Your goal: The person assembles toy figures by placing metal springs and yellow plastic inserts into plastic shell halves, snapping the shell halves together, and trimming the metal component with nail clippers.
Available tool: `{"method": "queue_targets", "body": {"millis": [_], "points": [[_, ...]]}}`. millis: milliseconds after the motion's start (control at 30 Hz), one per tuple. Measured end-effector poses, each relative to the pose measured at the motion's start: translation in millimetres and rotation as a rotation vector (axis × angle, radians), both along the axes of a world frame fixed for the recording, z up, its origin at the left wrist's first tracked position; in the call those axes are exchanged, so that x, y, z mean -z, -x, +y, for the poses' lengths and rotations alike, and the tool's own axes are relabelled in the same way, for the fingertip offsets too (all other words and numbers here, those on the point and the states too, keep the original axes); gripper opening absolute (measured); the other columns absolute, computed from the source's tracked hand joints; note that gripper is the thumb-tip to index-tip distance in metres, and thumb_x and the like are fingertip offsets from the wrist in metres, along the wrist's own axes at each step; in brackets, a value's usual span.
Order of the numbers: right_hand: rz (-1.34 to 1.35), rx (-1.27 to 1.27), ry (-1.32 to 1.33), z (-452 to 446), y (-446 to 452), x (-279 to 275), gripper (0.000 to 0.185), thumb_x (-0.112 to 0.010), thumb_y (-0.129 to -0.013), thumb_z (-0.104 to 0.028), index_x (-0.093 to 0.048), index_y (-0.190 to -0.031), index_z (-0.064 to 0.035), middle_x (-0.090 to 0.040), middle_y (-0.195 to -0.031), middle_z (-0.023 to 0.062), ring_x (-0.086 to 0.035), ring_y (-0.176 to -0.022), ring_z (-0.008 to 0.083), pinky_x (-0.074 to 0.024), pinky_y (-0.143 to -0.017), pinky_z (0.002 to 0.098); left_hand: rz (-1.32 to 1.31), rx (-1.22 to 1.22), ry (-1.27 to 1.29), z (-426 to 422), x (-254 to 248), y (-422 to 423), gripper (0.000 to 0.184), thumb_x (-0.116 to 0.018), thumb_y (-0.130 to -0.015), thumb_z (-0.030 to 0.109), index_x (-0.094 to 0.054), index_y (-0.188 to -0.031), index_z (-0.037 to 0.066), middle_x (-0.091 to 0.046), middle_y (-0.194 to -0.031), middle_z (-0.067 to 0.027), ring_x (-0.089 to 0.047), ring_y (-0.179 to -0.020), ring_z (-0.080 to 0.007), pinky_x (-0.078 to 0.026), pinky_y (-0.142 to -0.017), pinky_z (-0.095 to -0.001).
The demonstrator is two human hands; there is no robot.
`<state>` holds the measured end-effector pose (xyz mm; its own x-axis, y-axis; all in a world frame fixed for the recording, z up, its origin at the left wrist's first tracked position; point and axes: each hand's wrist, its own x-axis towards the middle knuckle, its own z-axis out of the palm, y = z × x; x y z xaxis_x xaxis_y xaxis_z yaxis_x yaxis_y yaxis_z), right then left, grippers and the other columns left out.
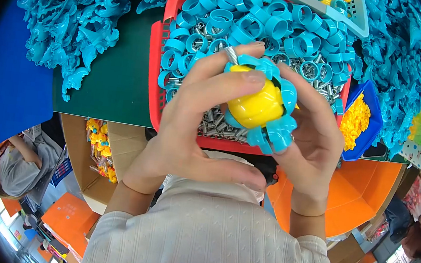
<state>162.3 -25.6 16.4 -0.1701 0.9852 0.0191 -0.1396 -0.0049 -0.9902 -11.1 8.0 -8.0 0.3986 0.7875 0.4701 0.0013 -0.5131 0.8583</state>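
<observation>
Both my hands hold a toy part above the front of a red basket (156,74). The part has a glossy yellow body (257,105) with teal pieces (278,132) around its right side and top. My left hand (190,124) presses its fingers on the yellow body from the left, and a small metal spring (232,55) stands at its fingertips. My right hand (317,142) grips the teal pieces from the right. Teal rings (221,18) and metal springs (216,124) fill the basket behind and below the hands.
Teal parts pile up at the back left (78,20) and back right (403,59). A blue tray (372,123) holds small yellow pieces. A grey-green basket (358,18) overlaps the red one. Cardboard boxes stand below the table edge; people are at both sides.
</observation>
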Motion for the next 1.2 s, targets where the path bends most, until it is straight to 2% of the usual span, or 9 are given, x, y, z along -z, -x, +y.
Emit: {"method": "queue_targets", "body": {"millis": [133,400,500,600,633,700,933,1000,1200], "points": [[-0.150,-0.048,-0.105,1,0,4,0.061,-0.060,-0.071,-0.009,-0.039,-0.126,0.0055,-0.047,-0.126,0.0168,-0.050,-0.112,0.0241,-0.0397,-0.093,0.0341,-0.050,0.019,-0.019,0,7,0,0.085,-0.087,-0.050,0.020,-0.038,-0.119,0.011,-0.041,-0.122,-0.0307,-0.047,-0.111,-0.0359,-0.043,-0.088,-0.0402],[0.113,-0.042,0.039,1,-4,-4,0.060,-0.059,-0.070,-0.022,-0.046,-0.121,0.0063,-0.046,-0.126,0.0180,-0.046,-0.116,0.0268,-0.0370,-0.096,0.0359,-0.059,0.044,-0.038,-5,7,-5,0.059,-0.082,-0.053,0.011,-0.053,-0.105,0.008,-0.042,-0.125,-0.0214,-0.050,-0.107,-0.0334,-0.048,-0.079,-0.0349],[-0.259,-0.014,-0.235,10,-3,6,0.057,-0.059,-0.078,-0.029,-0.046,-0.121,0.0061,-0.050,-0.121,0.0172,-0.046,-0.115,0.0247,-0.0346,-0.097,0.0349,0.095,-0.069,-0.146,-6,10,-9,0.045,-0.080,-0.055,0.013,-0.059,-0.095,0.012,-0.037,-0.128,-0.0180,-0.049,-0.098,-0.0235,-0.046,-0.062,-0.0273],[-0.272,-0.028,-0.261,10,2,8,0.058,-0.059,-0.081,-0.034,-0.046,-0.121,0.0057,-0.050,-0.120,0.0167,-0.048,-0.112,0.0241,-0.0365,-0.095,0.0337,0.041,-0.186,-0.164,-10,10,-17,0.049,-0.082,-0.053,0.018,-0.060,-0.097,0.012,-0.036,-0.126,-0.0172,-0.048,-0.093,-0.0216,-0.044,-0.060,-0.0268],[-0.272,-0.031,-0.263,10,3,6,0.058,-0.059,-0.081,-0.034,-0.046,-0.121,0.0057,-0.050,-0.120,0.0167,-0.048,-0.112,0.0241,-0.0365,-0.095,0.0337,0.041,-0.189,-0.164,-12,7,-14,0.049,-0.082,-0.053,0.018,-0.060,-0.097,0.012,-0.036,-0.126,-0.0172,-0.048,-0.093,-0.0216,-0.044,-0.060,-0.0268],[-0.245,0.051,-0.170,6,5,2,0.054,-0.056,-0.084,-0.036,-0.049,-0.118,0.0054,-0.052,-0.119,0.0171,-0.051,-0.108,0.0228,-0.0389,-0.092,0.0321,0.228,-0.064,-0.079,-14,-1,-6,0.072,-0.085,-0.052,0.020,-0.052,-0.115,0.015,-0.037,-0.124,-0.0246,-0.047,-0.109,-0.0360,-0.044,-0.087,-0.0403],[-0.372,0.061,-0.261,12,5,2,0.040,-0.046,-0.091,-0.028,-0.055,-0.110,0.0051,-0.058,-0.110,0.0157,-0.055,-0.101,0.0206,-0.0412,-0.088,0.0302,0.282,-0.082,-0.012,-15,0,-4,0.072,-0.085,-0.050,0.024,-0.055,-0.115,0.014,-0.039,-0.124,-0.0237,-0.052,-0.105,-0.0352,-0.047,-0.084,-0.0383],[-0.318,0.074,-0.247,11,6,0,0.037,-0.044,-0.091,-0.025,-0.056,-0.109,0.0051,-0.059,-0.108,0.0147,-0.055,-0.100,0.0202,-0.0418,-0.087,0.0299,0.093,-0.140,-0.134,-14,6,-9,0.058,-0.082,-0.055,0.017,-0.062,-0.109,0.013,-0.048,-0.115,-0.0180,-0.060,-0.083,-0.0233,-0.053,-0.068,-0.0268],[-0.196,0.141,-0.220,7,12,5,0.039,-0.038,-0.094,-0.026,-0.051,-0.112,0.0061,-0.059,-0.105,0.0181,-0.056,-0.100,0.0220,-0.0421,-0.088,0.0319,-0.052,-0.156,-0.179,-18,6,-11,0.048,-0.077,-0.066,0.010,-0.058,-0.110,0.011,-0.047,-0.117,-0.0195,-0.060,-0.093,-0.0235,-0.053,-0.076,-0.0323]]}}
